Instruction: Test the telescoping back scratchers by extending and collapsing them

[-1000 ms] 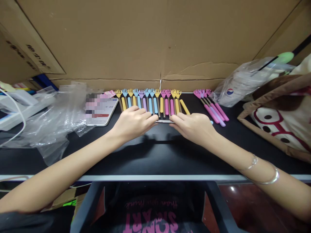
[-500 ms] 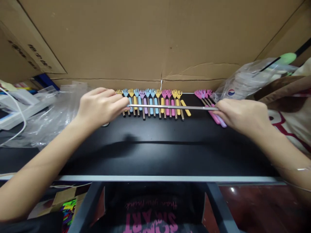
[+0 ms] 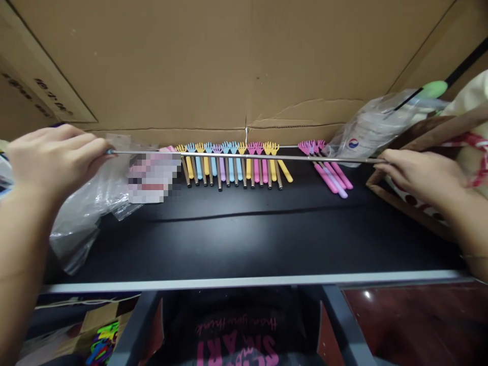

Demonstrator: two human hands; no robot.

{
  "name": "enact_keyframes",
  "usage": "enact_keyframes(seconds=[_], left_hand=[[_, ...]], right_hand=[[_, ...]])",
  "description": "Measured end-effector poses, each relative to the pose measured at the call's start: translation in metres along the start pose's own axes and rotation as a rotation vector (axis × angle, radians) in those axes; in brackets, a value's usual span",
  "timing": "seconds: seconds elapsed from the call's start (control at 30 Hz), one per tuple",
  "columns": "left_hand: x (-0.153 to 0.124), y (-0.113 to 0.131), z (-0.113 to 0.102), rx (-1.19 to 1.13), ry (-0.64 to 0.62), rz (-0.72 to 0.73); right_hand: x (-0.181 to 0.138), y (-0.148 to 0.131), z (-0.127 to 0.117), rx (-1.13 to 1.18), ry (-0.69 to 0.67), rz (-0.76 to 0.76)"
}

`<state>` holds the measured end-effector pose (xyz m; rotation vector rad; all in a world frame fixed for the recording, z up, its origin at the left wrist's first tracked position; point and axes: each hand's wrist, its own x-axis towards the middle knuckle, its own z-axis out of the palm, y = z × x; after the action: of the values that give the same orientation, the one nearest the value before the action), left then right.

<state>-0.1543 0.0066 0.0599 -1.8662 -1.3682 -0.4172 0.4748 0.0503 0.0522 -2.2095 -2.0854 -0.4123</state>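
A thin telescopic metal rod [image 3: 244,156] is stretched out level above the black table [image 3: 244,239]. My left hand [image 3: 53,157] is closed on its left end, far left. At the far right my right hand [image 3: 417,175] pinches the other end. Behind and below the rod lies a row of several small back scratchers [image 3: 229,165] with yellow, blue, purple and pink grips and hand-shaped heads. A smaller bunch of pink and purple ones [image 3: 328,165] lies to the right of the row.
A phone [image 3: 152,178] lies left of the row, beside crumpled clear plastic bags [image 3: 87,203]. Another clear bag [image 3: 369,127] and a brown fabric bag [image 3: 450,152] sit at the right. A cardboard wall [image 3: 244,66] closes the back. The table's metal edge [image 3: 244,282] runs along the front.
The rod was short between my hands at the table's middle. Both hands pulled apart, left going left and right going right, and the rod lengthened to span most of the table.
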Motion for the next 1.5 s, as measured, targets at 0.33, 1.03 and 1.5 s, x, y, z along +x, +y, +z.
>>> enact_keyframes(seconds=[0.33,1.03,1.5], left_hand=[[-0.018,-0.008,0.011,-0.059,-0.063,-0.062],[-0.016,-0.001,0.021,-0.237,-0.140,0.037],[-0.023,-0.011,0.035,0.097,-0.266,0.111]], right_hand=[[-0.003,0.005,0.007,0.008,0.024,-0.067],[-0.004,0.012,0.016,-0.033,0.051,-0.020],[-0.016,-0.019,0.011,-0.353,-0.016,0.083]])
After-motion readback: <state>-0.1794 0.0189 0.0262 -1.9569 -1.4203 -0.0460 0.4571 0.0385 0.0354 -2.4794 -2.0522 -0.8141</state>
